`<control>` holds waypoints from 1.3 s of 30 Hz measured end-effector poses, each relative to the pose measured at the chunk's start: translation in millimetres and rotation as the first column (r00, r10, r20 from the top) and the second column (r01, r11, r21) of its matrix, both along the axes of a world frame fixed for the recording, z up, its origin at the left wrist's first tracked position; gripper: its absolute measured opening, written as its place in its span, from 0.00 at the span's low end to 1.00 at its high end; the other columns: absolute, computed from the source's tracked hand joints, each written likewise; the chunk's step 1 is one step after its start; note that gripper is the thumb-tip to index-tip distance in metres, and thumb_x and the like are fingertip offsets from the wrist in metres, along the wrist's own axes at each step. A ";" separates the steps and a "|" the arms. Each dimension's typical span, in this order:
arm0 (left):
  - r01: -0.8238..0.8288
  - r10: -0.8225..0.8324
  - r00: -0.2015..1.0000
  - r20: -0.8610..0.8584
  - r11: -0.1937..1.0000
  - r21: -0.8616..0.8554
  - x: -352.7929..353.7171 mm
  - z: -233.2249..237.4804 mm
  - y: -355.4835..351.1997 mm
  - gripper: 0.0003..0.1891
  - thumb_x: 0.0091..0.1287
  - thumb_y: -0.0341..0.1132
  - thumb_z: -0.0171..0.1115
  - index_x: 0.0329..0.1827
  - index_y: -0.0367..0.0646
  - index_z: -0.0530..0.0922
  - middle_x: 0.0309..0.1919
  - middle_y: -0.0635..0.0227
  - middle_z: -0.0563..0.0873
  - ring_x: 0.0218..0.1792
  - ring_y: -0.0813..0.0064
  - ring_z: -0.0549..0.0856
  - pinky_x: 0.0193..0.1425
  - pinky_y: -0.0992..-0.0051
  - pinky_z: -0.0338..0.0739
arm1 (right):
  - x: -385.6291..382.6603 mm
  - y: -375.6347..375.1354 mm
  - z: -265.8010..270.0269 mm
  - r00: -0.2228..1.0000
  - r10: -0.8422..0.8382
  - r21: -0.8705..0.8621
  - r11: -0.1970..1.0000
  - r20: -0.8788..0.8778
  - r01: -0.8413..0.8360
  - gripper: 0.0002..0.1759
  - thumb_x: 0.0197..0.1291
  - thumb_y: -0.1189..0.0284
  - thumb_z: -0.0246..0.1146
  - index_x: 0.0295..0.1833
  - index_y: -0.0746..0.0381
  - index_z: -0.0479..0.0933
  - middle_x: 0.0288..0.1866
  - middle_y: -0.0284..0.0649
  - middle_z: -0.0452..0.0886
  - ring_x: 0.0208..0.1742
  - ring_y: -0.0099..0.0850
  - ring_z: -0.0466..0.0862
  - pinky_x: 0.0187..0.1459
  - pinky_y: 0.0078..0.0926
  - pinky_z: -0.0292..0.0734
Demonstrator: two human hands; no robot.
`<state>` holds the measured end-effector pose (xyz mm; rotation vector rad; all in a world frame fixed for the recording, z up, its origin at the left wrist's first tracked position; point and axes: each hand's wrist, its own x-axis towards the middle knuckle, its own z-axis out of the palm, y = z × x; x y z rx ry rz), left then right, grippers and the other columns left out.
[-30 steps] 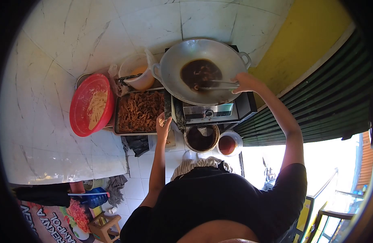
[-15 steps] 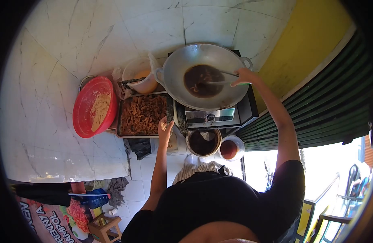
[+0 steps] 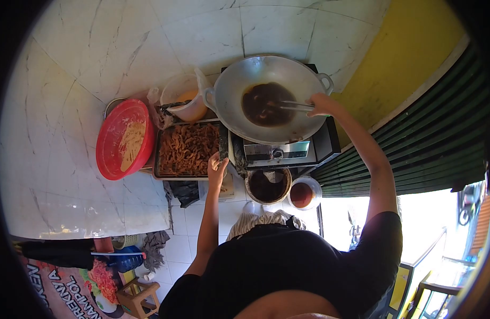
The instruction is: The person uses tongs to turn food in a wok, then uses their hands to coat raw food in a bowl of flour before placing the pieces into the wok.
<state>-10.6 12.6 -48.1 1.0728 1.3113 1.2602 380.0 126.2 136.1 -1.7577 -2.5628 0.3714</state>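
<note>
My right hand (image 3: 322,105) is closed on metal tongs (image 3: 295,106), whose tips reach into dark oil (image 3: 266,109) in a large grey wok (image 3: 229,119). A few small pieces show in the oil. The wok rests over a stove (image 3: 279,151) with a front knob. My left hand (image 3: 217,164) is at the right front edge of a tray (image 3: 191,177) heaped with brown fried pieces (image 3: 186,149); its fingers are bent at the rim, and what they grip, if anything, is too small to make out.
A red bowl (image 3: 109,141) with pale flour is at the left. Behind the tray stands a clear plastic tub (image 3: 189,109). Below the stove are a dark-filled pot (image 3: 267,187) and a white bucket (image 3: 304,194) with reddish liquid. A wooden stool (image 3: 136,300) is at lower left.
The tongs' two arms have come closer together, and my right hand has shifted slightly down in the view. My left hand has stayed at the tray's edge.
</note>
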 end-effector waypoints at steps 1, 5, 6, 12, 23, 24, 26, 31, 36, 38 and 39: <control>-0.004 0.004 1.000 -0.013 1.000 -0.006 0.2 1.1 -0.2 0.27 0.53 0.40 0.63 0.54 0.40 0.65 0.48 0.66 0.71 0.49 0.75 0.71 0.54 0.76 0.63 | -0.9 -3.9 4.0 1.000 -0.002 -0.001 1.000 0.000 0.002 0.24 0.29 0.63 0.67 0.34 0.66 0.76 0.24 0.52 0.76 0.30 0.44 0.77 0.33 0.36 0.70; 0.004 -0.004 1.000 -0.018 1.000 0.003 0.3 -0.3 0.7 0.28 0.53 0.41 0.63 0.54 0.39 0.65 0.48 0.65 0.71 0.50 0.74 0.71 0.54 0.76 0.62 | -0.2 -20.0 16.3 0.998 0.021 -0.037 0.999 0.056 -0.019 0.22 0.29 0.64 0.66 0.34 0.66 0.76 0.23 0.51 0.75 0.29 0.45 0.77 0.32 0.35 0.70; -0.005 0.005 1.000 -0.014 1.000 -0.006 0.9 2.3 -0.1 0.28 0.53 0.41 0.64 0.55 0.39 0.65 0.48 0.65 0.71 0.50 0.74 0.71 0.55 0.76 0.62 | 0.7 -23.4 19.0 0.998 0.029 -0.044 0.999 0.055 -0.027 0.21 0.29 0.65 0.66 0.33 0.66 0.76 0.23 0.51 0.75 0.29 0.45 0.77 0.32 0.36 0.70; -0.010 0.010 1.000 0.011 0.999 -0.041 1.4 7.0 -0.6 0.30 0.52 0.43 0.64 0.54 0.39 0.65 0.50 0.63 0.70 0.52 0.72 0.69 0.56 0.73 0.61 | 3.3 -44.3 30.9 0.996 0.018 -0.060 0.998 0.084 -0.013 0.18 0.29 0.68 0.64 0.31 0.65 0.76 0.22 0.49 0.75 0.27 0.45 0.76 0.29 0.37 0.69; 0.035 -0.034 0.999 0.034 0.999 -0.008 0.6 7.6 -0.6 0.29 0.52 0.44 0.64 0.53 0.38 0.66 0.51 0.61 0.69 0.53 0.70 0.68 0.57 0.72 0.60 | -2.0 -66.1 52.9 0.996 -0.008 -0.066 0.998 0.093 0.014 0.19 0.31 0.67 0.63 0.33 0.66 0.76 0.25 0.50 0.76 0.30 0.44 0.77 0.32 0.36 0.71; 0.022 -0.022 0.999 0.029 1.000 0.005 1.5 9.0 -1.3 0.29 0.51 0.44 0.64 0.53 0.38 0.66 0.51 0.61 0.69 0.52 0.70 0.68 0.57 0.72 0.60 | -2.7 -66.6 52.9 0.996 0.012 -0.060 0.998 0.086 -0.007 0.19 0.31 0.67 0.63 0.33 0.66 0.76 0.25 0.50 0.76 0.30 0.44 0.77 0.32 0.36 0.71; 0.005 -0.005 1.000 0.025 1.000 0.016 1.4 7.3 0.0 0.29 0.51 0.44 0.64 0.53 0.38 0.66 0.50 0.61 0.70 0.52 0.70 0.69 0.57 0.73 0.60 | -2.1 -65.6 52.6 0.996 0.016 -0.050 0.999 0.090 -0.012 0.21 0.32 0.68 0.64 0.38 0.64 0.75 0.25 0.50 0.76 0.28 0.43 0.77 0.32 0.33 0.70; -0.015 0.014 1.000 0.027 1.000 0.022 1.4 9.2 -6.0 0.29 0.51 0.44 0.65 0.52 0.39 0.67 0.49 0.62 0.71 0.51 0.71 0.69 0.55 0.73 0.62 | -11.9 -68.2 69.7 0.999 0.032 -0.040 0.999 0.044 -0.030 0.23 0.33 0.65 0.64 0.40 0.64 0.76 0.28 0.51 0.76 0.32 0.44 0.77 0.34 0.35 0.70; -0.181 0.181 0.983 0.028 0.984 -0.009 -17.3 -25.4 -45.9 0.24 0.53 0.45 0.62 0.46 0.35 0.71 0.42 0.59 0.76 0.44 0.70 0.75 0.49 0.75 0.67 | -46.5 -58.7 100.6 0.994 0.079 0.105 0.991 0.073 -0.087 0.25 0.36 0.62 0.64 0.44 0.60 0.75 0.32 0.46 0.72 0.38 0.39 0.73 0.39 0.31 0.69; -0.208 0.208 0.978 -0.009 0.978 -0.008 -35.7 -67.1 -80.4 0.23 0.53 0.45 0.61 0.45 0.35 0.72 0.40 0.59 0.77 0.43 0.70 0.76 0.48 0.74 0.68 | -73.8 -49.6 115.8 0.990 0.133 0.107 0.985 0.052 -0.138 0.25 0.36 0.62 0.64 0.45 0.60 0.75 0.31 0.46 0.71 0.38 0.39 0.73 0.39 0.31 0.68; -0.194 0.193 0.980 -0.043 0.981 -0.004 -42.8 -96.4 -100.8 0.23 0.54 0.46 0.61 0.44 0.36 0.73 0.38 0.59 0.78 0.42 0.69 0.77 0.47 0.74 0.69 | -87.4 -45.0 119.2 0.989 0.144 0.114 0.982 0.035 -0.147 0.26 0.36 0.62 0.63 0.45 0.59 0.75 0.31 0.46 0.70 0.38 0.39 0.72 0.40 0.31 0.68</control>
